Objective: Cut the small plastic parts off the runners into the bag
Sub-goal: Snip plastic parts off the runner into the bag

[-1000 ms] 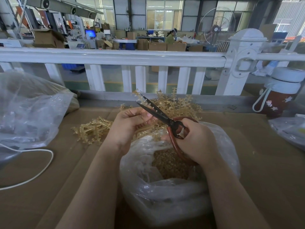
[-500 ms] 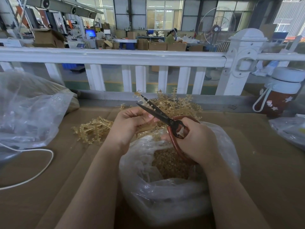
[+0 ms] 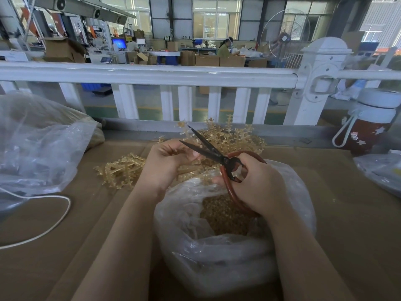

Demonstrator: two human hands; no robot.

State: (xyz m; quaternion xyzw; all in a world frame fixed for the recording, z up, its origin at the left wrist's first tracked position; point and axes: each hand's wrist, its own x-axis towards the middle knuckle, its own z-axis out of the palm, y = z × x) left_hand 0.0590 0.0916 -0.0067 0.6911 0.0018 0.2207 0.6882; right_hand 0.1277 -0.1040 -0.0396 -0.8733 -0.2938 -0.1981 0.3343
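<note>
On cardboard-covered bench [image 3: 65, 246] by white railing [image 3: 152, 73]: big clear plastic sack [image 3: 36, 148] lies at far left, crumpled, w/ a white cord [image 3: 58, 216] looping out from under it. Center front sits the open clear bag [image 3: 217, 253], mouth up, a heap of small amber cut parts [image 3: 223, 216] visible inside. Behind the bag and both hands, a tangled pile of amber runners [image 3: 234, 135] along the back edge; a second, flatter pile of runners [image 3: 121, 168] lies just left of the left wrist. Red bottle w/ white lid [image 3: 371, 129] stands upright at far right near the railing post; another clear bag [image 3: 382, 170] partly in view just below it.

Right hand [image 3: 258, 183] is over the bag mouth, fingers curled thru the reddish-brown loop handles of the scissors [image 3: 219, 156]. Blades are dark, parted in a narrow V, tips pointing up-left. Left hand [image 3: 167, 161] is just beyond the bag's far-left rim, fingers curled in, pinching a runner piece [image 3: 184, 129] whose top pokes up beside the upper blade tip. Lower blade runs across the left fingertips. Can't tell if the blades touch the plastic; that spot is too small & cluttered.
</note>
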